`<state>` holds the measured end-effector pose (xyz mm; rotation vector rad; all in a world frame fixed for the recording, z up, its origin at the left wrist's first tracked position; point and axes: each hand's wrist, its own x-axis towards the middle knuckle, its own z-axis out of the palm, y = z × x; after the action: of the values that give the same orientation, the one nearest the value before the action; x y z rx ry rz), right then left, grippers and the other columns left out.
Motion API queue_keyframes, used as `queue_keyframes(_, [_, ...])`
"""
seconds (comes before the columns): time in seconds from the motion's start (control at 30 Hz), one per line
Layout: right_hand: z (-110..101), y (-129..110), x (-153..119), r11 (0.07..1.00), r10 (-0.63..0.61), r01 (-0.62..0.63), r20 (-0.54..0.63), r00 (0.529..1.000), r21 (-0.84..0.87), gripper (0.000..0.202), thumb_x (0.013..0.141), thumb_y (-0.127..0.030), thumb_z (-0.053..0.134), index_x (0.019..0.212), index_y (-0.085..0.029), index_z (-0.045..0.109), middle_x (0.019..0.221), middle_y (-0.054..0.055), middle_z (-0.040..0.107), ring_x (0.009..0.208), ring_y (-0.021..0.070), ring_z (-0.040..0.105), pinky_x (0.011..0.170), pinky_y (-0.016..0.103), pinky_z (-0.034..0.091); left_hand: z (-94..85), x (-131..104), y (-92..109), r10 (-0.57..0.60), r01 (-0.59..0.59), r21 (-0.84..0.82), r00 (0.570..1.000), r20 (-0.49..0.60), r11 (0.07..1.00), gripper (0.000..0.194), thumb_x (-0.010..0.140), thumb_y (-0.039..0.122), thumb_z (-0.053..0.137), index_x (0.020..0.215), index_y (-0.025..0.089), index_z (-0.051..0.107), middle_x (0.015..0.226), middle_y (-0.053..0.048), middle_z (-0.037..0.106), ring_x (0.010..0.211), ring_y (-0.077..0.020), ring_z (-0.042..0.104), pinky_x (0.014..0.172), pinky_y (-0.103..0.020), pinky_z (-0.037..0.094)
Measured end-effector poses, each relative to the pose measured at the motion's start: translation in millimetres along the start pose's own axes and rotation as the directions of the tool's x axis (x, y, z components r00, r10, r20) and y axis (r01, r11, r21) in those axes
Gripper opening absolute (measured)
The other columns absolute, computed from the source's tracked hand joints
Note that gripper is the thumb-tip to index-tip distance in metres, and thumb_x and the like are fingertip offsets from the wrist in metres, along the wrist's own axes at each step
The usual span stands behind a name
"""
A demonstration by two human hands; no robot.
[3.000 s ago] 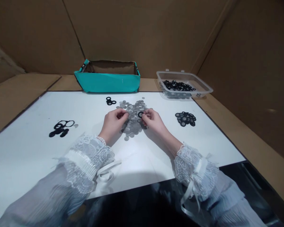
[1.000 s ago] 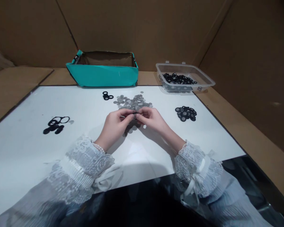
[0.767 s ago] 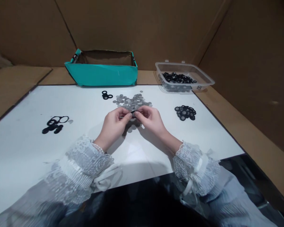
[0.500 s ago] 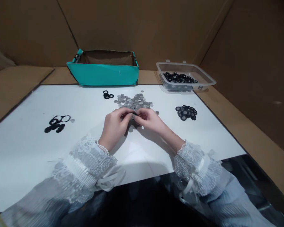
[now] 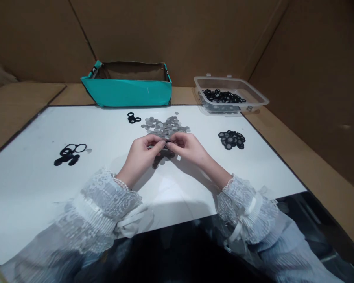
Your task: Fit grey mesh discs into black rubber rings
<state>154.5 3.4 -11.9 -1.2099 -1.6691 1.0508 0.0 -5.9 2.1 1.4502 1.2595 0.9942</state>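
Observation:
My left hand (image 5: 141, 155) and my right hand (image 5: 188, 149) meet fingertip to fingertip over the near edge of a pile of small grey discs (image 5: 165, 126) on the white board (image 5: 106, 133). Both pinch one small black ring (image 5: 166, 142) between thumbs and forefingers; most of it is hidden by the fingers. Whether a grey disc sits in the ring cannot be seen. Lace cuffs cover both wrists.
A heap of black rings with grey centres (image 5: 231, 139) lies right of the hands. A clear tub (image 5: 255, 97) of black rings and a teal box (image 5: 126, 94) stand at the back. Loose black rings (image 5: 133, 118) and black pieces (image 5: 68, 154) lie left. Cardboard walls surround the board.
Three seconds ago the hands were apart over the disc pile, the right holding a black ring. They have since closed together and stay pinched on it, barely shifting.

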Motion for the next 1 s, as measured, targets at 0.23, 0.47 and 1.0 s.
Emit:
queue_keyframes(0.23, [3.6,-0.1,-2.6,0.999,-0.046,0.044,-0.095,0.994,-0.025,0.011,0.078,-0.024,0.059,0.071,-0.016,0.057,0.066,0.001,0.058,0.062,0.0118,0.053,0.059,0.026,0.04,-1.1,-1.6,1.6,0.075,-0.068,0.15,0.996,-0.043,0.986,0.014,0.079,0.03,0.061,0.08,0.016,0.064,0.078,-0.007,0.069,0.064,-0.0171,0.062,0.054,-0.027,0.048])
queue_keyframes(0.47, [9.5,-1.9,-4.8,0.998,-0.065,0.063,-0.169,0.983,-0.018,0.012,0.08,-0.025,0.059,0.071,-0.018,0.055,0.069,0.0,0.06,0.064,0.012,0.054,0.063,0.027,0.044,1.7,-4.5,-5.5,0.278,-0.222,0.334,0.951,-0.131,0.916,0.017,0.083,0.029,0.056,0.088,0.017,0.067,0.087,-0.006,0.072,0.081,-0.0191,0.067,0.078,-0.03,0.052])
queue_keyframes(1.0, [2.8,-2.0,-2.5,0.999,0.024,-0.024,0.009,1.0,-0.024,0.012,0.08,-0.022,0.06,0.071,-0.017,0.052,0.065,-0.001,0.055,0.061,0.011,0.052,0.056,0.024,0.04,1.0,-4.2,-2.7,0.04,-0.038,0.034,0.998,-0.042,0.999,0.023,0.081,0.034,0.061,0.088,0.014,0.069,0.074,-0.007,0.069,0.056,-0.0151,0.059,0.046,-0.025,0.046])
